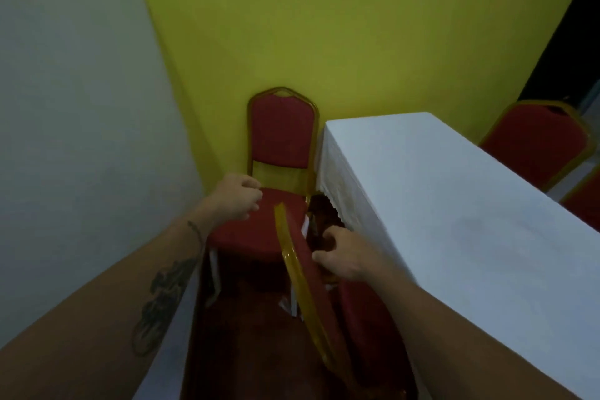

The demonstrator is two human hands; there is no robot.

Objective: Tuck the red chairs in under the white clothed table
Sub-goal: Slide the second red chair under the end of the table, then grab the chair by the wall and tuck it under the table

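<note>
A red chair (279, 136) with a gold frame stands against the yellow wall, left of the white clothed table (454, 204), its seat facing me. My left hand (237, 195) curls over the back left edge of that seat. A nearer red chair (311, 273) stands below me, side-on, its gold-edged back in the middle of the view and its seat reaching towards the table's cloth. My right hand (344, 256) hovers just right of that back with fingers half curled and the thumb by the red pad. Whether it grips anything is unclear.
Two more red chairs (535, 146) stand on the table's far right side. A pale grey-white surface (81, 107) fills the left. The dark reddish floor (243, 351) forms a narrow aisle between it and the table. The yellow wall closes the far end.
</note>
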